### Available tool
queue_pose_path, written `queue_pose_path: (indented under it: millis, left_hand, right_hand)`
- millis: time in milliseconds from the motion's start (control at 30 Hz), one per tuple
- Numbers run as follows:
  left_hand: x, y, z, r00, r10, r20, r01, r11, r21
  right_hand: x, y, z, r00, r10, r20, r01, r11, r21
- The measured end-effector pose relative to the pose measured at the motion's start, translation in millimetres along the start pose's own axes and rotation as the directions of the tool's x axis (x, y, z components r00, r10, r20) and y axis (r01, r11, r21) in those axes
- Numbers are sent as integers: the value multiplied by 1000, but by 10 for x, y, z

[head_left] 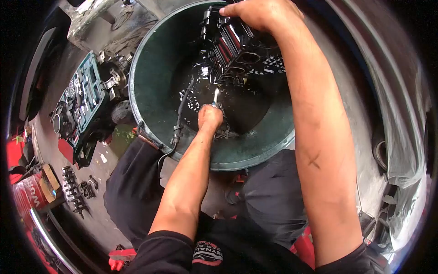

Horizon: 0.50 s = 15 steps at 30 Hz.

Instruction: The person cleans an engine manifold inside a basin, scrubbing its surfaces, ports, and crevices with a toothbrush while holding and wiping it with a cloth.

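In the head view, reaching with the hands apart over a large dark green tub [153, 73]. Clamping the left hand [211, 118] in a fist around a slim tool [216, 95] with a pale shaft, pointed away from the body. Clasping the upper end of a dark ribbed engine part [232, 50] with the right hand [260, 13], some fingers hidden past the frame edge. Holding that part tilted inside the tub, ahead of the left hand and below the right, round openings in view. Keeping the tool's tip close to the part's lower edge; cannot tell whether touching. Can see dark liquid [191, 98] glinting around the left hand. Can also see a black hose [181, 106] just left of that hand, running over the tub's near rim. Farther left of the left hand, can make out an open teal tool case [96, 77] full of tools; lower down on that side, a crankshaft [72, 187] on the concrete floor [102, 219] and a red drum [26, 192]. Beyond the right forearm, can see clear plastic sheeting [401, 114].
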<state>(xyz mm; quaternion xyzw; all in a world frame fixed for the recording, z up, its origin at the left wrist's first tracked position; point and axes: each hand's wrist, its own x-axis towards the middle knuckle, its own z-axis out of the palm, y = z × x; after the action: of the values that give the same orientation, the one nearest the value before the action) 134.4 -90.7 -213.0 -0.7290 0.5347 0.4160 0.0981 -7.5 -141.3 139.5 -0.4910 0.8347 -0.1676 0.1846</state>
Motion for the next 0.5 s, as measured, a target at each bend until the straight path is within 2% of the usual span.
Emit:
queue_pose_path:
  millis: [67, 133, 167, 200, 267, 300, 400, 433, 500]
  left_hand:
    - [-67, -13, -13, 971, 98, -219, -122, 988, -97]
    - [-208, 39, -7, 947, 118, -300, -167, 976, -141]
    - [-233, 66, 3, 955, 133, -264, -190, 960, -205]
    - [-231, 113, 6, 973, 128, -193, -163, 970, -178]
    - [-255, 218, -30, 971, 127, -203, -161, 974, -162]
    - [-241, 205, -25, 961, 144, -237, -178, 975, -130]
    - [-209, 79, -74, 929, 202, -310, -217, 976, -12]
    - [-175, 46, -128, 919, 229, -320, -229, 973, 38]
    - [-114, 13, -176, 901, 252, -352, -224, 967, 119]
  right_hand:
    - [67, 17, 38, 999, -36, -11, 36, 999, -26]
    - [124, -29, 79, 999, -19, -32, 17, 998, -63]
    - [151, -36, 109, 996, -68, -61, 63, 995, -83]
    - [187, -40, 120, 996, -68, -58, 63, 994, -88]
    - [237, -39, 144, 997, -63, -48, 58, 992, -109]
    - [264, -28, 132, 997, -79, -10, 78, 991, -105]
    - [264, -61, 175, 984, -171, -58, 159, 973, -167]
    - [238, -72, 119, 998, -58, 3, 58, 994, -89]
    - [191, -128, 90, 999, -16, 38, 18, 998, -55]
